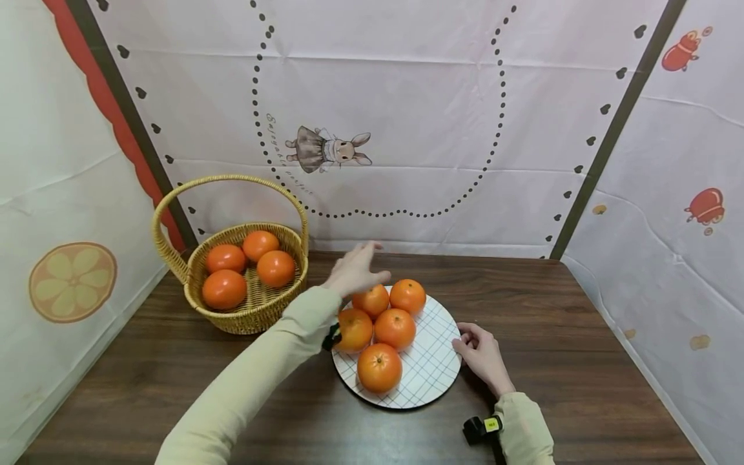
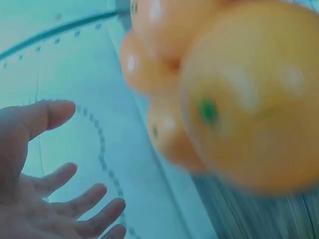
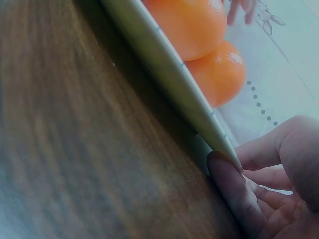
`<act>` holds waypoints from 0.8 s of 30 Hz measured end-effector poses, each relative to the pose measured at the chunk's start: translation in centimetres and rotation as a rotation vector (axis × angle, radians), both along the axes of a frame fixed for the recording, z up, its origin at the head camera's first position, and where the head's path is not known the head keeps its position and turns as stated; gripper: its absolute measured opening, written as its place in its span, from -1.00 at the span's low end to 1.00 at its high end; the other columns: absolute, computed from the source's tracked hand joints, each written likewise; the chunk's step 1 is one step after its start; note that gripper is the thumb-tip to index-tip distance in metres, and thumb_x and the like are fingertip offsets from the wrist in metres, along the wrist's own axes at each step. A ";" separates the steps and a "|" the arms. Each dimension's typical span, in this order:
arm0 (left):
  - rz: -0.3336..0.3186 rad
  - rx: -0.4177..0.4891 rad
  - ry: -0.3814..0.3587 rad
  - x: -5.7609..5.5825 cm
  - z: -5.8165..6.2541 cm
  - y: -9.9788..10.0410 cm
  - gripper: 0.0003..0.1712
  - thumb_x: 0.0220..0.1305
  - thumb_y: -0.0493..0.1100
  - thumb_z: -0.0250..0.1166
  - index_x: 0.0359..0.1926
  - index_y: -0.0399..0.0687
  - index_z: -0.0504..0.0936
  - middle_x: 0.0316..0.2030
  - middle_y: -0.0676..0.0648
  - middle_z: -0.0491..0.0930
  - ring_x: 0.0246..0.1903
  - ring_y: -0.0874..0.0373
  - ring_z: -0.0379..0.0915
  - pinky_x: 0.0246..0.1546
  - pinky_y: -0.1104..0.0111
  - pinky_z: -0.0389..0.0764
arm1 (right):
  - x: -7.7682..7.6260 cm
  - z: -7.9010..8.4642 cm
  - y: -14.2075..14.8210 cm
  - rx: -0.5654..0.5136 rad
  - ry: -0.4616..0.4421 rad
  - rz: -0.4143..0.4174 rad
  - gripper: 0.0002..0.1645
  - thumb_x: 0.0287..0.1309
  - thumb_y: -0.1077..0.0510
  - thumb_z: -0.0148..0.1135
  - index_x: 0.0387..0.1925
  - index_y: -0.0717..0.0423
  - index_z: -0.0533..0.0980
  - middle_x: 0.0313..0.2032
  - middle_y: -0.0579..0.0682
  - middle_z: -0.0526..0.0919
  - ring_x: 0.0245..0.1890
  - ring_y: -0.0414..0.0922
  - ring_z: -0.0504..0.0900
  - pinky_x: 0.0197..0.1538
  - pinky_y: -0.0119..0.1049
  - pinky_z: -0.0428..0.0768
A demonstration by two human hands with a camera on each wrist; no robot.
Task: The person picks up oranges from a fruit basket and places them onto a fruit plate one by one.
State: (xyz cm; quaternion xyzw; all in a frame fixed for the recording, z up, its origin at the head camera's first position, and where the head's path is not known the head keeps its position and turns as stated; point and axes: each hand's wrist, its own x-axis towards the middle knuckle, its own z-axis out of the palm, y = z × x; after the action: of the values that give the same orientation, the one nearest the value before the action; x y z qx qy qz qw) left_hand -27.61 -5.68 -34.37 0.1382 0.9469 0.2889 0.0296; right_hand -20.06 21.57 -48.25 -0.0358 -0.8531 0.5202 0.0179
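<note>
A round white plate [image 1: 437, 349] with a blue grid pattern holds several oranges [image 1: 395, 329], grouped toward its left side. Over the plate's far left part, my left hand [image 1: 356, 271] hovers with spread fingers and holds nothing. In the left wrist view, oranges [image 2: 249, 99] fill the right side, blurred, apart from the fingers. At the plate's right rim, my right hand [image 1: 482, 355] pinches the edge. The right wrist view has the rim [image 3: 199, 109] between thumb and fingers, its underside showing above the table.
To the left stands a yellow wicker basket [image 1: 256, 323] with a tall arched handle, several smooth orange-red fruits [image 1: 225, 289] inside. Everything sits on a dark wooden table [image 1: 523, 290]. Printed white cloth [image 1: 407, 129] hangs behind and at both sides.
</note>
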 end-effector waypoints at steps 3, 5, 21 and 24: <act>0.066 0.034 0.039 -0.6 0.1 -2.7 -0.21 0.31 0.04 0.30 0.47 -0.02 0.23 0.41 -0.29 0.28 0.36 -0.27 0.29 0.39 -0.17 0.26 | 0.0 0.0 0.1 0.001 0.003 0.000 -0.59 0.22 0.31 0.22 0.11 0.33 0.55 -0.35 0.03 0.53 -0.47 -0.23 0.43 -0.48 -0.43 0.53; 0.115 0.037 0.060 -1.0 0.1 -4.7 -0.21 0.32 0.06 0.27 0.47 -0.03 0.21 0.40 -0.33 0.27 0.33 -0.31 0.31 0.33 -0.17 0.32 | 0.1 0.0 0.1 0.005 0.004 0.000 -0.59 0.23 0.31 0.22 0.11 0.33 0.55 -0.35 0.03 0.53 -0.47 -0.23 0.42 -0.48 -0.43 0.52; 0.430 0.100 0.241 -0.7 -1.9 -12.0 -0.40 0.39 0.03 0.13 0.37 -0.08 0.33 0.28 -0.41 0.29 0.19 -0.39 0.24 0.21 -0.18 0.27 | 0.2 0.0 0.2 -0.004 0.009 0.005 -0.59 0.22 0.32 0.22 0.11 0.34 0.54 -0.36 0.03 0.53 -0.49 -0.25 0.42 -0.49 -0.43 0.52; 0.458 0.079 0.192 -0.7 -2.2 -13.2 -0.36 0.39 0.04 0.10 0.40 -0.10 0.29 0.34 -0.45 0.21 0.24 -0.46 0.17 0.25 -0.23 0.22 | 0.2 0.0 0.2 -0.001 0.016 0.007 -0.59 0.21 0.33 0.22 0.11 0.35 0.55 -0.36 0.04 0.54 -0.49 -0.25 0.42 -0.49 -0.43 0.52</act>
State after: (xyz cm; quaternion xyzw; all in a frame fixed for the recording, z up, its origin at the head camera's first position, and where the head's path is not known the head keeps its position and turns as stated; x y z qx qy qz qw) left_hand -28.36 -18.85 -36.58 -0.0522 0.9399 0.3104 -0.1321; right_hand -19.89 21.73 -48.26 -0.0284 -0.8527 0.5212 0.0230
